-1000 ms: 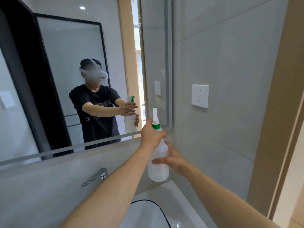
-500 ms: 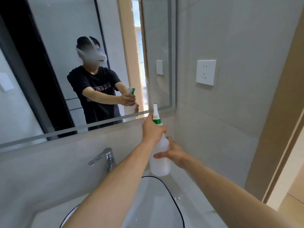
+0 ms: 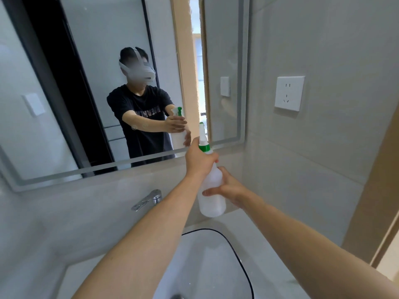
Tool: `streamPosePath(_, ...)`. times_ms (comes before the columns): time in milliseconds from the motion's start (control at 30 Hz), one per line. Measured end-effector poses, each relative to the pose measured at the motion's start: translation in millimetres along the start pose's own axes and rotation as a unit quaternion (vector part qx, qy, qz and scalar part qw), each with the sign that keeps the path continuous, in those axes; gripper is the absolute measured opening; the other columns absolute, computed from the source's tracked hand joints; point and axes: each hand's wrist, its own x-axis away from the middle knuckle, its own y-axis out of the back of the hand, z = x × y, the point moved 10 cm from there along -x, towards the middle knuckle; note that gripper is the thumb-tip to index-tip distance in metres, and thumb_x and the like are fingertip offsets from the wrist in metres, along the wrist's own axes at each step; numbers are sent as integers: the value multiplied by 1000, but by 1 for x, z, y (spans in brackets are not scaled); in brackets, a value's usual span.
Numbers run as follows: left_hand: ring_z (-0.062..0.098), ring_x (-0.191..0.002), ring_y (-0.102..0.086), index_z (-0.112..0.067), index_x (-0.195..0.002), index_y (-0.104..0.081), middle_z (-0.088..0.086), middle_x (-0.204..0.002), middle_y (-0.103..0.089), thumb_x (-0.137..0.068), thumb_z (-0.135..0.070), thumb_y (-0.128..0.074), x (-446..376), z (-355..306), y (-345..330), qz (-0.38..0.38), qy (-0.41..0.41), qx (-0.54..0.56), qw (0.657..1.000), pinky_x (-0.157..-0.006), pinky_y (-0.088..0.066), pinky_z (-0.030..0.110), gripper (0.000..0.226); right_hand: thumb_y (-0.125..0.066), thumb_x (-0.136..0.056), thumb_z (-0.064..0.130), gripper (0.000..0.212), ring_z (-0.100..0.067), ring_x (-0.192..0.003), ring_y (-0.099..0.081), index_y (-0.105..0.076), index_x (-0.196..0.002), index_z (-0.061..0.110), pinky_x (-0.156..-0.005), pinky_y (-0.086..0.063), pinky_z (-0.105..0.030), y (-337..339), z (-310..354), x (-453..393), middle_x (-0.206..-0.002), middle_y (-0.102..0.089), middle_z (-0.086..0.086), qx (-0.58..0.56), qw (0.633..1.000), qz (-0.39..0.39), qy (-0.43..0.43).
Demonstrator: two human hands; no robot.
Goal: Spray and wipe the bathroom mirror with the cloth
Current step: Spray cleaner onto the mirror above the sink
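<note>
A white spray bottle (image 3: 210,197) with a green collar and white nozzle is held upright in front of the mirror's lower right corner. My left hand (image 3: 199,161) grips its neck just under the collar. My right hand (image 3: 228,187) wraps round the bottle's body from the right. The wall mirror (image 3: 54,87) fills the upper left and reflects a person holding the same bottle. No cloth is in view.
A chrome faucet (image 3: 149,199) juts from the wall below the mirror. A white basin (image 3: 216,266) with a dark rim lies under my arms. A white wall socket (image 3: 289,93) sits on the tiled right wall. A wooden door frame (image 3: 375,190) runs down the right edge.
The view tilted down, then eased back up a little; the mirror and socket rose then dropped in frame. Both hands keep the same hold on the bottle.
</note>
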Motion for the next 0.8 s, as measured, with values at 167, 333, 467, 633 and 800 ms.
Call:
streamPosePath(167,5,-76,-58,-16,-109,-59,-8,-88,-61,-64,-3,-80,-13,-19,42,-55,-25,-12,998,-64,-45,15,51,-92,-60,17,92,-24,-114,-58,-39,-135,27,-104,-46,-52,-22,34,-20,-122,-60,-1,20,999,31,36)
streamPosePath(333,3,-73,-56,-22,-99,-54,-12,-81,-58,-65,-5,-80,-16,-23,72,-71,-29,-22,997,-60,-39,13,46,-92,-62,17,93,-22,-115,-56,-35,-134,34,-101,-46,-45,-49,55,-30,-120,-58,5,19,996,56,65)
streamPosePath(467,11,-83,-60,-21,-107,-57,-3,-93,-65,-66,-2,-79,-25,-35,95,-76,-49,-21,996,-67,-50,18,50,-92,-60,20,94,-12,-108,-57,-37,-136,32,-80,-47,-26,-65,75,-34,-119,-59,7,2,993,69,91)
streamPosePath(633,20,-96,-65,-21,-112,-59,3,-103,-67,-68,-1,-77,-47,-86,125,-83,-102,-16,991,-81,-57,34,52,-91,-65,21,82,-13,-103,-56,-37,-127,32,-71,-43,-24,-71,136,-44,-114,-57,7,14,989,63,135)
streamPosePath(800,4,-66,-62,-16,-91,-61,5,-88,-64,-66,-3,-75,-67,-151,163,-125,-137,-36,982,-47,-40,5,32,-89,-68,18,87,-9,-103,-54,-33,-132,34,-71,-41,-20,-72,219,-44,-115,-55,10,21,976,75,201)
